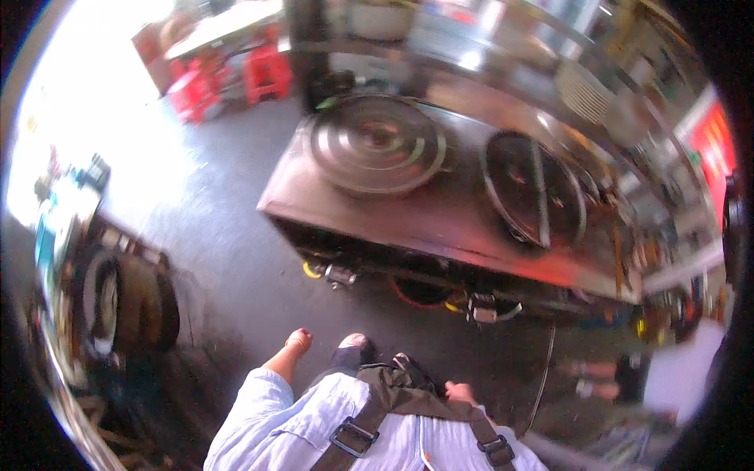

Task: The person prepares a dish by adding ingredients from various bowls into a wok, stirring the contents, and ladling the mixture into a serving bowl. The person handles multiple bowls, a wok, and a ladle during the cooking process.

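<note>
My left hand (299,340) hangs beside my body over the dark floor, a thin band at its wrist. Its fingers look curled, but blur hides whether anything is in them. My right hand (461,391) is at my waist, close to the dark apron (400,388), and its grip is unclear. Before me stands a long metal cooking counter (365,215). On its left part sits a round, ringed metal piece (380,144). A dark round pan or burner (512,182) with a pale bar (541,194) across it sits farther right.
Valve fittings (340,275) with yellow parts jut out below the counter's front edge. A dark cylindrical object (138,300) stands at the left. Red plastic stools (268,70) stand by a table (224,23) at the back left. Another person (677,371) is at the right, blurred.
</note>
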Tool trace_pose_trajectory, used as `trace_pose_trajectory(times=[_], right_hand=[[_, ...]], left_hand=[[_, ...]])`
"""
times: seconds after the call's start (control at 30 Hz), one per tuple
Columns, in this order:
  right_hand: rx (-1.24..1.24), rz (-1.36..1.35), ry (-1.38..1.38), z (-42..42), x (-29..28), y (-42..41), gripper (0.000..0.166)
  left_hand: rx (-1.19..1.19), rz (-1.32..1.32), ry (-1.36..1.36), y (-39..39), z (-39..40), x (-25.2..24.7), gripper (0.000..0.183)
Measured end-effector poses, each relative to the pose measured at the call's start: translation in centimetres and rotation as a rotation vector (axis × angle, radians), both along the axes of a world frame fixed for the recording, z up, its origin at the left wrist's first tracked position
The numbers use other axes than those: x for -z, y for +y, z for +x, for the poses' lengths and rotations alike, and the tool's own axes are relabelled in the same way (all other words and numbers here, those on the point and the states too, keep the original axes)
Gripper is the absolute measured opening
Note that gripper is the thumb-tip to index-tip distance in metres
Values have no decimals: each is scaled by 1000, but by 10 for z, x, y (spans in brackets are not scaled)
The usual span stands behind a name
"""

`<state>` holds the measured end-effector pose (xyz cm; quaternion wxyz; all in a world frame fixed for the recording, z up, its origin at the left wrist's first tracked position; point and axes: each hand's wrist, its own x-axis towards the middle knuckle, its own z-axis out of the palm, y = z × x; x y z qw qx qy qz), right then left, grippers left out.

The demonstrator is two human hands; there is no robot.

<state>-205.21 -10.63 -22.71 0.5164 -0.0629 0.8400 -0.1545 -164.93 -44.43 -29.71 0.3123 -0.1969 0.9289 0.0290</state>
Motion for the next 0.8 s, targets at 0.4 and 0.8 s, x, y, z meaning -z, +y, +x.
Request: trace_pose_trajectory(times=[0.4,0.8], right_hand=[[-850,-86,-11,-4,-28,-197,22],[-956,-623,-429,293,-92,-421,27]], left_hand=[[-2015,583,211,267,67,-23,30],[-2579,469,528,272,211,15,32]])
